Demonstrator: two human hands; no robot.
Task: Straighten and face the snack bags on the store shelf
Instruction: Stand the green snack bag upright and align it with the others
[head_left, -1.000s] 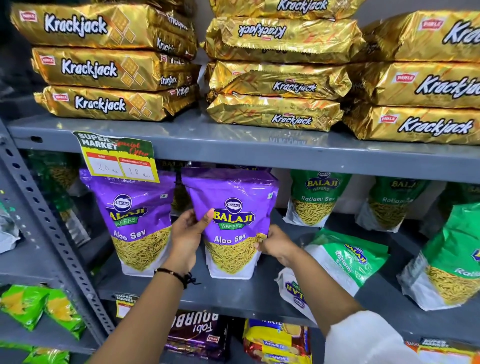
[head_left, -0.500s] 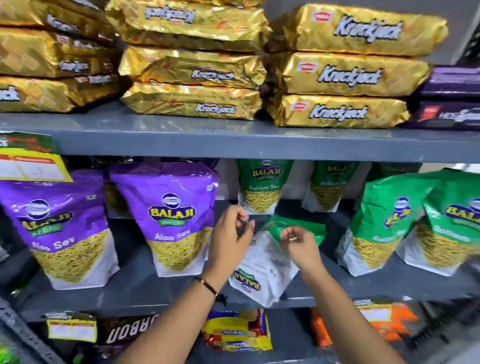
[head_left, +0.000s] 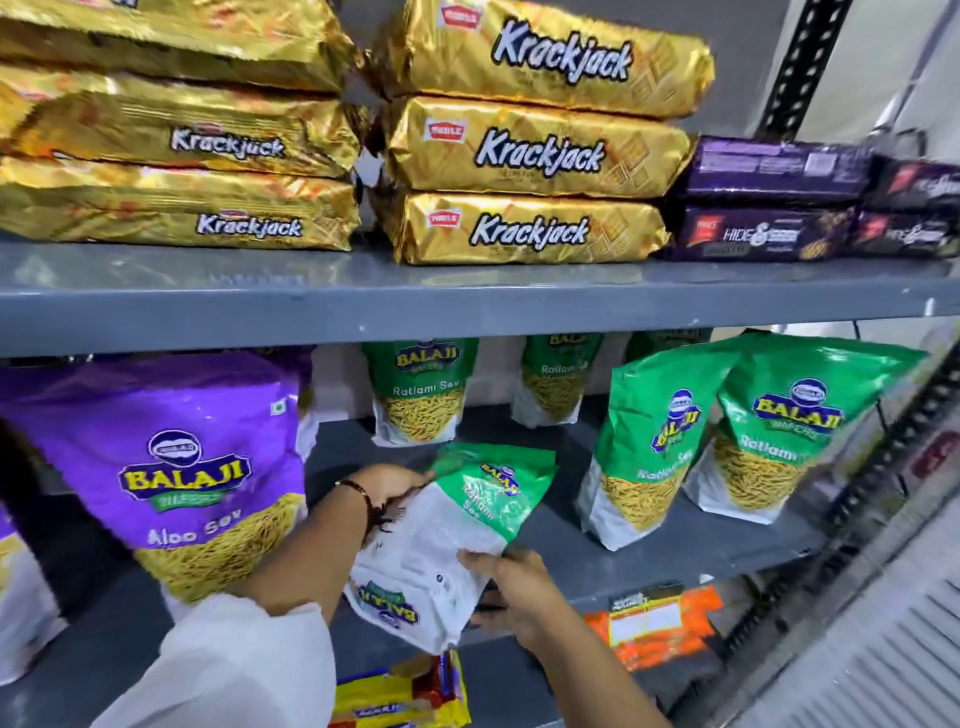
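A green-and-white Ratlami Sev bag (head_left: 457, 525) lies fallen on the middle shelf (head_left: 675, 551), tilted with its bottom toward me. My left hand (head_left: 387, 488) grips its upper left edge. My right hand (head_left: 511, 587) holds its lower right edge. A purple Aloo Sev bag (head_left: 171, 467) stands upright to the left. Two green Ratlami Sev bags (head_left: 654, 447) (head_left: 779, 426) stand at the right front, the left one of them leaning and turned. Two more green bags (head_left: 421, 389) (head_left: 556, 379) stand at the back.
Gold Krackjack packs (head_left: 530, 156) are stacked on the upper shelf (head_left: 467, 301), with dark purple biscuit packs (head_left: 769, 208) to their right. An orange price tag (head_left: 649, 618) hangs on the middle shelf's front edge. Yellow packs (head_left: 400, 696) lie on the shelf below.
The view has shifted right. Both hands left the purple Aloo Sev bag, moved to the fallen green bag and now grip it at its two ends.
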